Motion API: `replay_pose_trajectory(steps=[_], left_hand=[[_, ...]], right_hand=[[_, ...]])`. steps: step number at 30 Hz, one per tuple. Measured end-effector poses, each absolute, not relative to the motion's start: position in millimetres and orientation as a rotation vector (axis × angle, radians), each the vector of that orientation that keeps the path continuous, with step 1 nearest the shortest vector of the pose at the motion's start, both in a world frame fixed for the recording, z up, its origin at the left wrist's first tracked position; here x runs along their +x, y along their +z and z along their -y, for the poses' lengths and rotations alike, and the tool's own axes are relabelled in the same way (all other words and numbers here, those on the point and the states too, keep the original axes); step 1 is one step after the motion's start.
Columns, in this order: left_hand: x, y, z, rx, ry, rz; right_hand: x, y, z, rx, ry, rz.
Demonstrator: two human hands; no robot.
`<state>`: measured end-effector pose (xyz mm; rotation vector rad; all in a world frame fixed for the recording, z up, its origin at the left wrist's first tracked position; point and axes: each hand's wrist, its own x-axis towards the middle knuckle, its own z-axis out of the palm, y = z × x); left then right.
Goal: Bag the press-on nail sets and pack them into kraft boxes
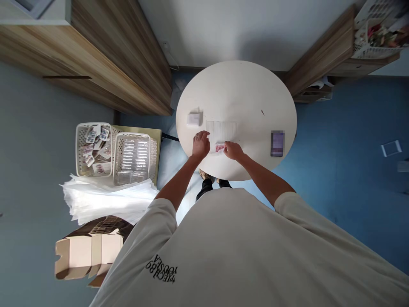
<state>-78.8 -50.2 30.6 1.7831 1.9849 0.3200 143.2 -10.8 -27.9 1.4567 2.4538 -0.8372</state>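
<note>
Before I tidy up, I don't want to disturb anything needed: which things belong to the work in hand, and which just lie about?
Likely part of the work:
- small pink item, at the right hand
- pale sheet, beside the left hand

Apparently just lying about:
- phone-like device, on the table
- pale frame, far right

Packing room with cardboard cartons (80, 252)

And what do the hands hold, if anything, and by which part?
The right hand seems to pinch the pink item by its right end; whether the left hand grips anything is unclear.
</note>
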Motion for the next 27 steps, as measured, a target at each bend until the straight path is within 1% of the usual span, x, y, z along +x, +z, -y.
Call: replay_pose_trajectory(steps=[2, 5, 8, 10, 16, 25, 27], left_hand=[[-70, 36, 59, 1.9, 0.304, -1.928], [-58, 34, 73, 2.054, 0.162, -1.686], [-48, 19, 86, 2.111, 0.003, -1.444], [-43, 6, 93, 2.122, -0.047, -1.385], [-37, -23, 101, 2.078, -0.1, -1.452], [-31, -34, 90, 2.086, -0.015, -1.539], [-31, -34, 85, 2.086, -0.011, -1.535]], right_hand=[[142, -32, 9, 1.493, -0.847, -2.438], [144, -37, 7, 1.559, -0.877, -2.417], [147, -42, 5, 1.624, -0.93, -2.412], [149, -44, 4, 1.639, -0.973, -2.419], [154, -51, 2, 1.648, -0.996, -2.465], [161, -53, 4, 1.673, -1.047, -2.46], [165, -52, 5, 1.725, -1.01, -2.451]])
